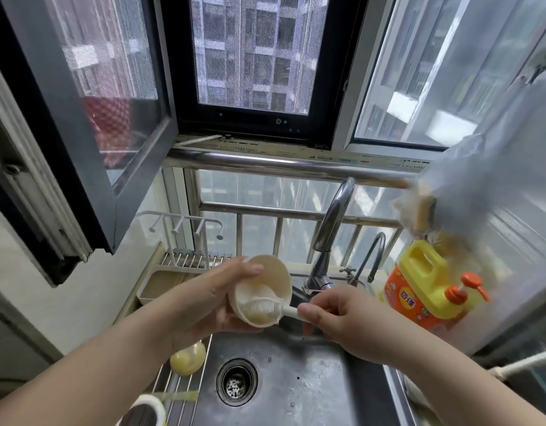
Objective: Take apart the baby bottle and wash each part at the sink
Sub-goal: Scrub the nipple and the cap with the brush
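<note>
Over the sink [311, 379], the person's left hand [204, 302] is curled round a cream-coloured bottle cap [262, 290], a rounded, dome-shaped plastic piece held with its open side turned toward the camera. Its wall is pale and slightly translucent, and the thumb lies along its upper rim while the fingers wrap underneath. The right hand [339, 318] pinches the white handle of a small brush [265, 305] (the bristled head sits inside the cap's hollow, touching the inner wall). Both are held just in front of the base of the chrome tap [330, 229], above the steel basin and its round drain [236, 381].

On the wire rack [176, 392] laid across the basin's left side rests a yellowish, translucent teat [188, 358], lying apart from the cap. Near the bottom edge, a dark ring-shaped part with a white rim [148, 410] shows on the same rack; what it is I cannot tell. To the right of the tap stands a yellow and orange detergent jug [425, 287] with an orange pump. Behind the left hand a white drying stand [179, 250] with pegs sits by the window.
</note>
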A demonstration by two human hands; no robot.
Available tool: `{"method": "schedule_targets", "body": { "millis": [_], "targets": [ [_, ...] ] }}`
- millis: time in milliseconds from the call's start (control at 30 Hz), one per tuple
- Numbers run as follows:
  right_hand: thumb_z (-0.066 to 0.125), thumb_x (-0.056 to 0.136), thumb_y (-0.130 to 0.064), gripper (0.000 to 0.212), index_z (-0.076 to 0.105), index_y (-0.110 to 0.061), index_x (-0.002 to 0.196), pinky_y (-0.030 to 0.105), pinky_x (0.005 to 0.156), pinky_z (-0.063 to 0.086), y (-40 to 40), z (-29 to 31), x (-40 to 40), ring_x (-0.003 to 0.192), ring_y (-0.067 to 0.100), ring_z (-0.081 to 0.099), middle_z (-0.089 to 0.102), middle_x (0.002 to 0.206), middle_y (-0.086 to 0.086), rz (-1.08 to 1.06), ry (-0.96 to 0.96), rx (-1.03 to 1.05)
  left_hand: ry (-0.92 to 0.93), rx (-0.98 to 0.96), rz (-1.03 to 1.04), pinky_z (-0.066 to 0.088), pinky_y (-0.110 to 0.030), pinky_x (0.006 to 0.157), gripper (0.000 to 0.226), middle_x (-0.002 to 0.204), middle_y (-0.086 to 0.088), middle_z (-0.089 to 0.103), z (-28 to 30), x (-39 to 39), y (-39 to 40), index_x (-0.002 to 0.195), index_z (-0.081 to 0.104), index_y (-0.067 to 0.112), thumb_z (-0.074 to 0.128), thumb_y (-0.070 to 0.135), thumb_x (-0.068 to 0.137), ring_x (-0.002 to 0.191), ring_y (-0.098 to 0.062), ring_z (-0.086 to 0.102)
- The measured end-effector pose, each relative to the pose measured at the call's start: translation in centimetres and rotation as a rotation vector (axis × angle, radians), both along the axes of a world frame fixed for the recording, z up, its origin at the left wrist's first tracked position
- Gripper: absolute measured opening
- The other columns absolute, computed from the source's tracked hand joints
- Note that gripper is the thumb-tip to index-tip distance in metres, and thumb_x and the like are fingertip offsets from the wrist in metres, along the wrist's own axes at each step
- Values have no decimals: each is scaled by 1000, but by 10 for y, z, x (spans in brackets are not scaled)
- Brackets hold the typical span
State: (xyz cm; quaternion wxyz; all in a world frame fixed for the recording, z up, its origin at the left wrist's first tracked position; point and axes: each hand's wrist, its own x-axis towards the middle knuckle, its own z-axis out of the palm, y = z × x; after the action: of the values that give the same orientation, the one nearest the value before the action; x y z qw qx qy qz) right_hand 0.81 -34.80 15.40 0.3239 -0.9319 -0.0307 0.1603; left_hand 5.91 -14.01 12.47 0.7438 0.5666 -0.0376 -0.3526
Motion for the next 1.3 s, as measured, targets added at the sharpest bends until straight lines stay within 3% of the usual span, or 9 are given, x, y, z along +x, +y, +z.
{"method": "schedule_targets", "body": {
  "millis": [200, 333, 400, 567, 667, 867, 967, 1100, 1300],
  "targets": [
    [62, 86, -46, 29, 57, -25, 67, 23, 41, 17, -4, -5, 2, 50, 16, 53, 53, 57, -4, 119, -649, -678, -109, 113, 63, 56, -37, 63, 71, 110, -17, 63, -5, -4, -4, 113, 59, 15, 82, 30, 47, 90, -30, 65],
    [50, 88, -39, 33, 55, -22, 61, 23, 41, 17, -6, -15, 3, 38, 16, 43, 45, 49, -4, 114, -882, -694, -177, 78, 126, 55, -33, 62, 50, 100, -9, 68, -1, -2, -3, 109, 66, 19, 73, 20, 59, 85, -24, 67],
    [38, 96, -44, 39, 58, -23, 69, 25, 44, 27, -2, -15, 2, 49, 17, 52, 52, 58, -3, 37, -770, -644, -222, 44, 161, 55, -31, 59, 46, 91, -5, 71, 2, -2, -2, 106, 68, 20, 77, 15, 60, 78, -21, 69],
    [43, 96, -49, 42, 62, -22, 70, 19, 40, 31, 9, -10, 0, 40, 7, 38, 46, 47, -10, -41, 197, 131, -309, -18, 318, 57, -30, 57, 63, 93, -2, 68, -4, -6, -3, 105, 71, 19, 89, 14, 45, 74, -20, 69],
    [42, 97, -46, 43, 64, -19, 73, 17, 39, 27, 10, -6, -3, 36, 5, 33, 40, 42, -12, -50, 328, 344, -374, -24, 352, 56, -30, 61, 68, 93, 5, 69, -7, -6, -1, 102, 72, 26, 86, 29, 36, 77, -18, 69],
    [36, 98, -48, 38, 60, -24, 81, 27, 50, 35, 3, -6, 10, 60, 16, 54, 57, 69, -5, 33, -649, -621, -331, -30, 271, 55, -30, 55, 53, 87, 0, 72, -4, -3, -2, 96, 74, 24, 79, 33, 44, 72, -16, 69],
    [38, 95, -45, 41, 60, -22, 70, 21, 44, 19, -3, -3, 15, 47, 18, 50, 51, 58, -6, 34, -914, -659, -343, -14, 236, 54, -27, 53, 45, 83, 3, 71, 4, -2, -3, 94, 74, 25, 81, 26, 50, 69, -11, 68],
    [43, 95, -50, 37, 62, -26, 73, 24, 48, 33, 7, -9, 12, 54, 12, 49, 51, 58, -6, -6, -280, -206, -374, -23, 306, 55, -29, 55, 44, 100, -8, 68, 6, -2, 0, 96, 73, 23, 86, 13, 55, 76, -19, 68],
    [40, 98, -45, 44, 59, -20, 67, 18, 40, 22, 15, -6, 2, 43, 9, 27, 33, 49, -8, -31, 433, 526, -466, -65, 365, 53, -23, 60, 69, 96, 3, 67, 5, -3, 2, 96, 74, 31, 90, 46, 30, 76, -13, 67]
  ]
}}
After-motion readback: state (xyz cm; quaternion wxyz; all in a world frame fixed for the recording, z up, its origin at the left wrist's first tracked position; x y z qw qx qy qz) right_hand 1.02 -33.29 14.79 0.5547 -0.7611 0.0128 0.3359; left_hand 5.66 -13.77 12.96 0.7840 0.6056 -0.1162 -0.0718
